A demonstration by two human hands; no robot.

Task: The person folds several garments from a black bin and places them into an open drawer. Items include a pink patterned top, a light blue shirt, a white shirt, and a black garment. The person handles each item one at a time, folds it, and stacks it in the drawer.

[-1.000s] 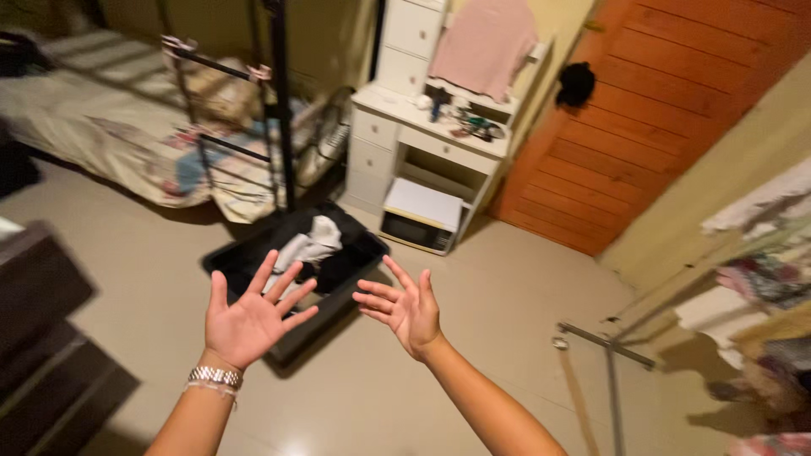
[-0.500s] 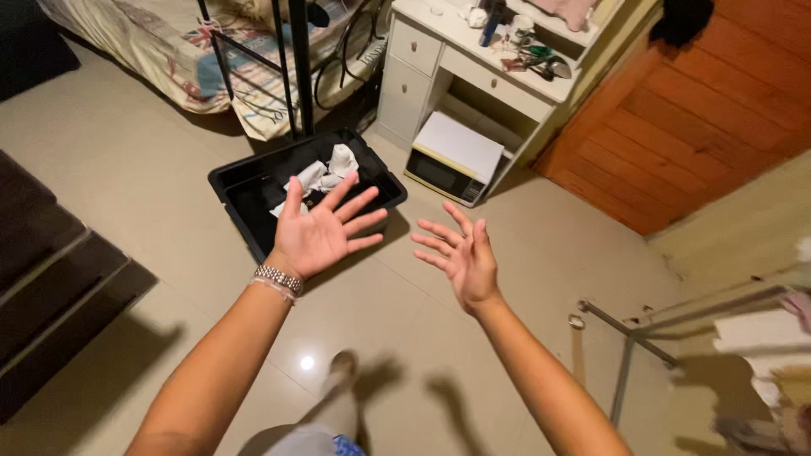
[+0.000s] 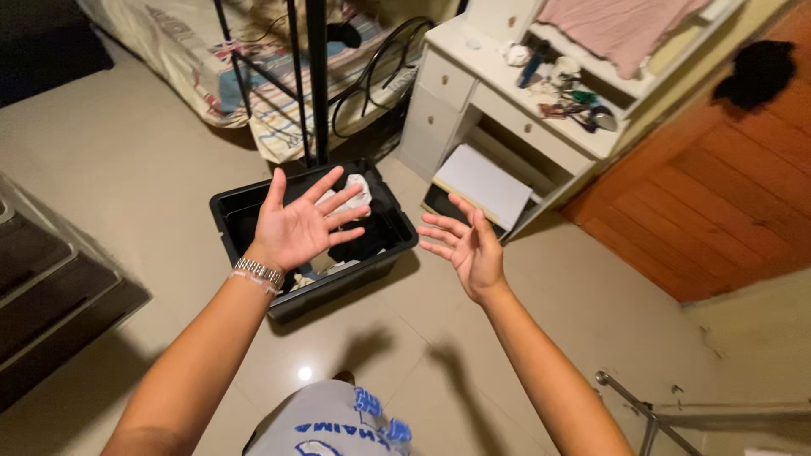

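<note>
Both hands are reaching forward at the centre of the frame, palms up and holding nothing. The left hand (image 3: pixel 297 226) is hovering with fingers spread wide, directly over the black bin (image 3: pixel 245 207). A metal watch (image 3: pixel 258 272) is sitting on that wrist. The right hand (image 3: pixel 470 248) is hovering with fingers loosely spread, just right of the bin and apart from it, over bare floor (image 3: pixel 127 169).

The bin is standing on the floor slightly left of centre. White and dark clothes (image 3: pixel 353 192) are lying inside it.

A white desk (image 3: pixel 473 93) is standing at upper centre-right, with a white microwave (image 3: pixel 481 181) in its lower opening. A bed (image 3: pixel 169 42) is occupying the upper left. A wooden door (image 3: pixel 726 186) is filling the right side.
</note>
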